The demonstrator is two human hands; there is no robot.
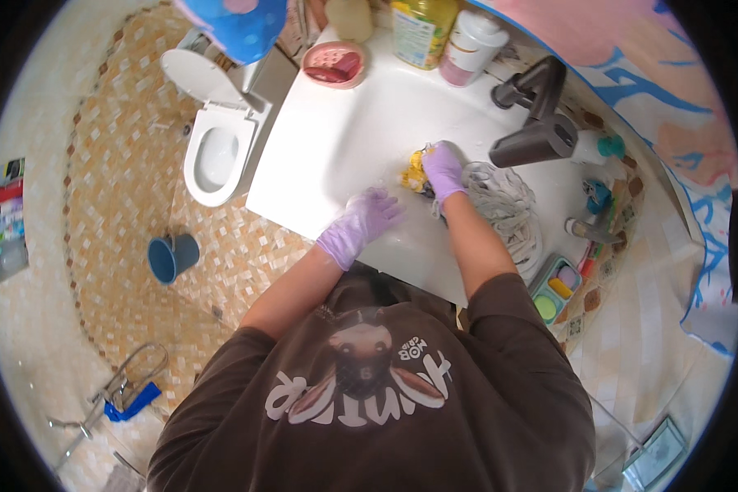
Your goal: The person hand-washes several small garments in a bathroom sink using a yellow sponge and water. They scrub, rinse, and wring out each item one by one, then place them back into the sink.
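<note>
My right hand [444,171], in a thin purple glove, grips a bunched yellow cloth [413,174] inside the white washbasin [307,154]. Some dark and whitish material shows under that hand, too covered to tell what it is. My left hand [368,218], gloved the same way, rests over the basin's front edge with its fingers apart and holds nothing. Whitish suds seem to coat its back. A heap of wet grey-white cloth strips [504,203] lies just right of my right hand. Above it reaches a dark faucet [532,138].
Along the back stand a pink soap dish [333,65], a yellow liquid bottle [422,37] and a white pump bottle [472,49]. A sectioned tray [553,288] and a brush [590,231] sit at the right rim. On the floor at left are a toilet [218,160] and a blue bucket [172,258].
</note>
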